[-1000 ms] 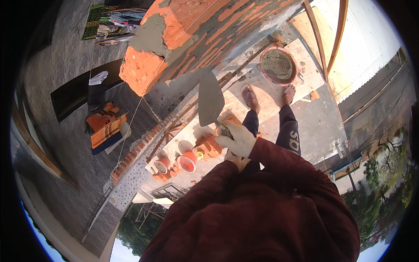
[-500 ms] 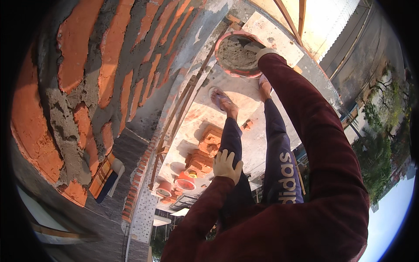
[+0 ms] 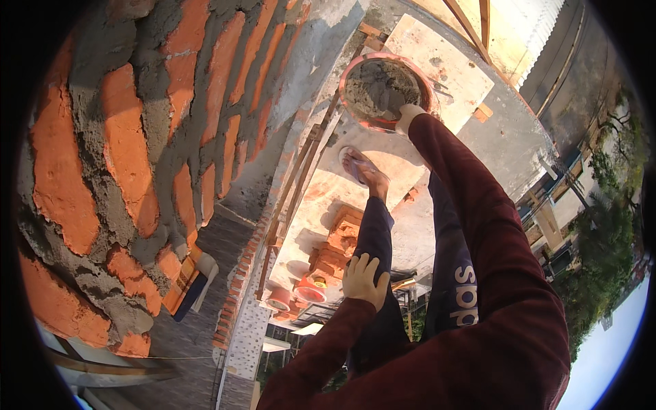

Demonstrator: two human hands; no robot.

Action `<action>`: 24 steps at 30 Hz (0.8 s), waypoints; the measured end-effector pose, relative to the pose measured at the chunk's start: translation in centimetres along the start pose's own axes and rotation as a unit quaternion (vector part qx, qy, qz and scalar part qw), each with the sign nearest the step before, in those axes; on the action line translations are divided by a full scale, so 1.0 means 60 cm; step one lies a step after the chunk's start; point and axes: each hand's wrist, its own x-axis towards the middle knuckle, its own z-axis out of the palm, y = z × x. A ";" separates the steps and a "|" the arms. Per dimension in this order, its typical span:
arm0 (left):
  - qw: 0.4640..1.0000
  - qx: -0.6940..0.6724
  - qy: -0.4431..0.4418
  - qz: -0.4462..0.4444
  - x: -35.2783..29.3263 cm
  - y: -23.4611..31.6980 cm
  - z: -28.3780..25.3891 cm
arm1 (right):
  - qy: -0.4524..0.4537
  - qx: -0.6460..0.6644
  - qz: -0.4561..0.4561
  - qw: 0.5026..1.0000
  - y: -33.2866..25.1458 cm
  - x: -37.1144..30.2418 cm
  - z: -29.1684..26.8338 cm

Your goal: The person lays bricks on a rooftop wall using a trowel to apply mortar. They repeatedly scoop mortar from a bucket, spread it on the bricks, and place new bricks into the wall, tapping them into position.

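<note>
My right hand (image 3: 410, 117) is closed at the near right rim of a round reddish tub (image 3: 350, 76). It grips a trowel, whose blade is mostly lost in the wet grey mortar (image 3: 379, 82) inside the tub. The handle is hidden by my fingers. My left hand (image 3: 365, 280) lies open on my left leg at about the knee, fingers spread, holding nothing. Left of me rises a brick wall (image 3: 126, 150), its orange bricks set in rough grey mortar joints.
The tub stands on a pale board (image 3: 447, 58). Stacked bricks (image 3: 342, 232) and small red pots (image 3: 311, 290) sit left of my leg. Wooden poles (image 3: 294, 184) run between the platform and the wall. A brick fragment (image 3: 483, 112) lies right of the tub.
My right hand has moved from the tub's far right side toward me, and the trowel blade has sunk into the mortar. The view has shifted; my left hand stays on my leg.
</note>
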 end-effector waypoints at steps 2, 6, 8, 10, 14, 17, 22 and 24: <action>1.000 0.004 -0.009 -0.012 -0.002 0.004 -0.003 | 0.015 0.069 -0.028 0.997 0.028 -0.020 0.009; 1.000 0.016 0.020 -0.005 0.002 0.021 -0.012 | 0.025 0.077 -0.110 0.991 0.089 -0.079 -0.035; 0.998 -0.038 0.050 0.007 -0.017 0.030 -0.023 | -0.029 0.151 -0.112 0.982 0.094 -0.125 -0.079; 0.984 -0.146 0.099 0.034 -0.036 0.040 -0.047 | -0.026 0.176 -0.115 0.977 0.086 -0.198 -0.128; 0.938 -0.288 -0.179 0.074 -0.085 0.180 -0.382 | -0.090 0.228 -0.087 0.966 0.079 -0.379 -0.235; 0.872 -0.411 -0.121 0.237 -0.138 0.206 -0.646 | -0.164 0.191 -0.063 0.966 0.008 -0.550 -0.415; 0.819 -0.396 0.275 0.311 -0.011 0.199 -0.984 | -0.156 0.035 -0.117 0.980 -0.168 -0.799 -0.704; 0.852 -0.451 0.142 0.227 0.106 0.181 -1.042 | -0.095 -0.014 -0.233 0.968 -0.208 -0.836 -0.781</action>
